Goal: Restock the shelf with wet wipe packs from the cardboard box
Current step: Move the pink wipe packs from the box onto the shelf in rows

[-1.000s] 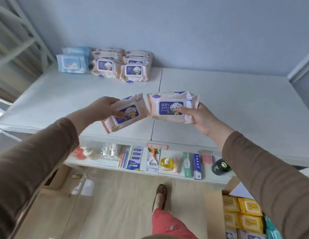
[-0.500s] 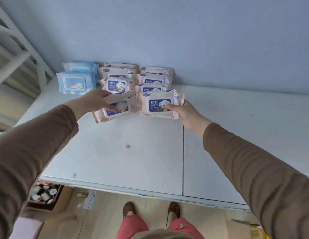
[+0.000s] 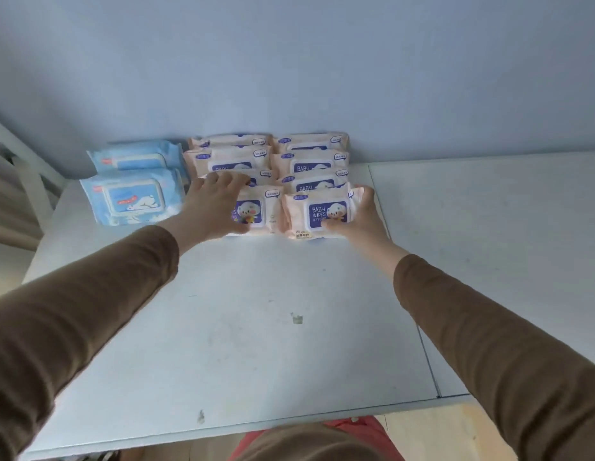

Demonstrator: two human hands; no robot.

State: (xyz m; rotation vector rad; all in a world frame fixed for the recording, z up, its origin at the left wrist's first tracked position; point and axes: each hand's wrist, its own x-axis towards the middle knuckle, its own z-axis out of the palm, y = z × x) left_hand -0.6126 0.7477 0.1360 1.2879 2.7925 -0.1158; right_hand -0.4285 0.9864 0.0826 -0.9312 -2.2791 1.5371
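Observation:
Two columns of peach baby wipe packs stand on the white shelf top (image 3: pixel 256 327) against the blue wall. My left hand (image 3: pixel 213 207) grips the front pack of the left column (image 3: pixel 259 211), fingers over its top edge and thumb under its front. My right hand (image 3: pixel 359 217) grips the front pack of the right column (image 3: pixel 319 211) at its right end, thumb on the label. Both front packs rest on the shelf, leaning against several packs (image 3: pixel 309 161) behind them. The cardboard box is out of view.
Two blue wipe packs (image 3: pixel 133 197) sit left of the peach columns, one behind the other. A white frame (image 3: pixel 20 168) rises at the far left. The shelf top runs right past a seam (image 3: pixel 376 194). Its front edge is near my body.
Both hands moved forward and set the two held packs down at the front of the two peach columns. The left pack went from tilted to level. The camera moved closer.

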